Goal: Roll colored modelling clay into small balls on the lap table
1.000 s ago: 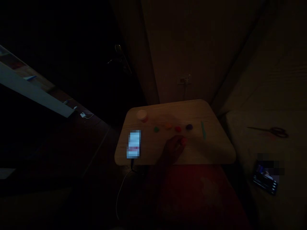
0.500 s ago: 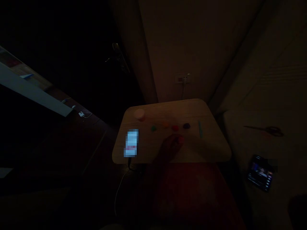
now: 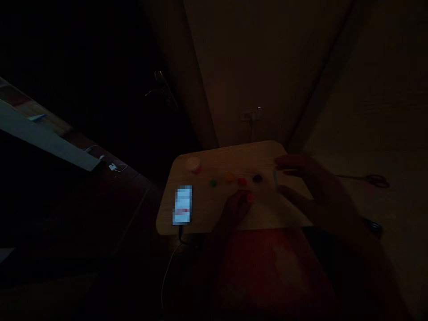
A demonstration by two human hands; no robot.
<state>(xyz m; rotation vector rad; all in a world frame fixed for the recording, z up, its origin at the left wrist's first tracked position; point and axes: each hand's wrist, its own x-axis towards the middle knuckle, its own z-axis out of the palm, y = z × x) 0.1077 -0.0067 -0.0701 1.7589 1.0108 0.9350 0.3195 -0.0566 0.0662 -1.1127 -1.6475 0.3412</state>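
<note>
L hand (image 3: 236,206) low w/ fingers curled in, R hand (image 3: 301,178) raised, thumb & fingers apart, forearm angled

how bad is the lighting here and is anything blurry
Head view: very dark overall, with the phone screen brightest and broken into coarse blocks; head view: left hand deep in shadow, right hand dim and soft-edged; head view: small coloured lumps look soft too, fine detail lost.

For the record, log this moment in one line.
left hand: holds pinkish lump | right hand: open beside teal stick, contact unclear | on table: green lump, orange lump, red lump, dark lump, pale tub, lit phone
</note>
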